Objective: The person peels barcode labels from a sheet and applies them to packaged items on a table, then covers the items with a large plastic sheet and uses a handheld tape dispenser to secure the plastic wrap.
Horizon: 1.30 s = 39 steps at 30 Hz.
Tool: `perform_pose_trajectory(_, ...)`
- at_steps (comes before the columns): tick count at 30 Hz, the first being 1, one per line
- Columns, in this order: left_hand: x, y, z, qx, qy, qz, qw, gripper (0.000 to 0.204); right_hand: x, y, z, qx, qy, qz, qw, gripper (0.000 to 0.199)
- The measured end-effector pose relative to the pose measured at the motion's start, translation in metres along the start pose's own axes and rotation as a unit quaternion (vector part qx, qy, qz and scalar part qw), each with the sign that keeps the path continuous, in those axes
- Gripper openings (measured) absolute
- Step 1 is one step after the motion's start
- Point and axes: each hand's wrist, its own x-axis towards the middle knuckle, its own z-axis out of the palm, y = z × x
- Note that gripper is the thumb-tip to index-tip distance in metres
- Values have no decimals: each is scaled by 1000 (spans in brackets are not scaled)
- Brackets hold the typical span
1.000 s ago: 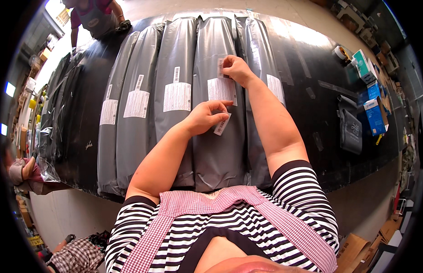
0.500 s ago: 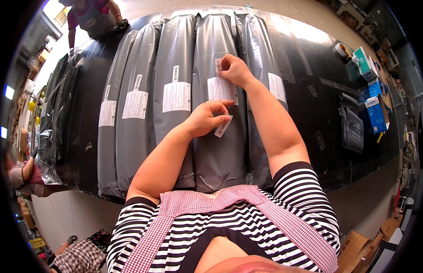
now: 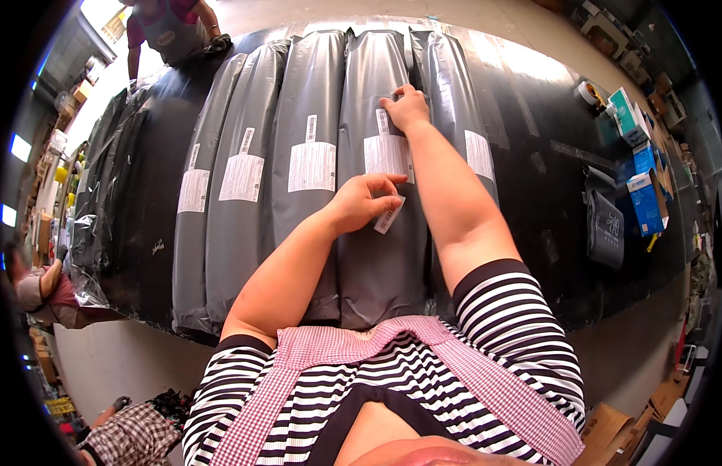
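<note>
The L hand (image 3: 367,203) is just below the big label (image 3: 384,155) — fingers bent, a loose barcode strip (image 3: 388,220) held at the thumb; what backs it is hidden. The R hand (image 3: 408,107) is above the big label, half-curled w/ nothing visibly in it, fingertips by the top of a narrow sticker (image 3: 382,122); contact — can't tell. Strip looks v. light, thin & bendy, prob. tacky-backed, so best taken by an edge. The grey parcel (image 3: 380,272) under the big label looks slick & soft-skinned, prob. bulky; best held from underneath, beyond the big label's ends.
</note>
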Motion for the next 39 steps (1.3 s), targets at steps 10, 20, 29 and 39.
perform_pose_trajectory(10, -11, 29, 18, -316, 139, 2, 938, 13, -191, 3, -113, 278, -222, -134, 925, 24)
perform_pose_trajectory(20, -15, 42, 52, -256, 110, 56, 959, 20, -231, 26, -133, 364, -149, -87, 915, 11)
perform_pose_trajectory(29, -5, 37, 63, -133, 197, 26, 971, 15, -200, 80, -152, 432, -65, -68, 897, 6)
perform_pose_trajectory(39, 70, 59, 125, 280, -247, 223, 900, 7, -51, 164, -176, 485, -63, -33, 871, 17)
